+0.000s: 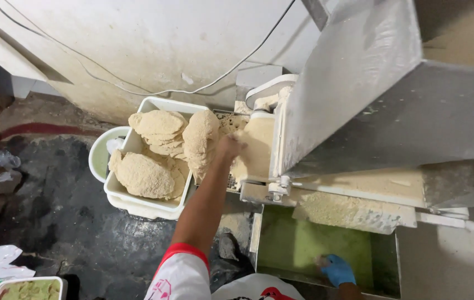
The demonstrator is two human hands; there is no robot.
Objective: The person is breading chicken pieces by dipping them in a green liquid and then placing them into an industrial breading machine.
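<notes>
The dough slab point(201, 141) stands on edge in the white tub point(137, 203), long axis running twelve to six, just at nine o'clock of the left hand point(230, 146), whose fingers curl against dough; the blue-gloved right hand point(337, 270), fingers loosely bent, rests in the green tray point(298, 250).

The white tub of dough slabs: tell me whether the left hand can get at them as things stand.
Probably yes. The left hand is stretched out at the machine's outlet, right beside the white tub, and the nearest dough slab stands next to its fingers. Nothing lies between them. The gloved right hand is down in the green tray.
</notes>
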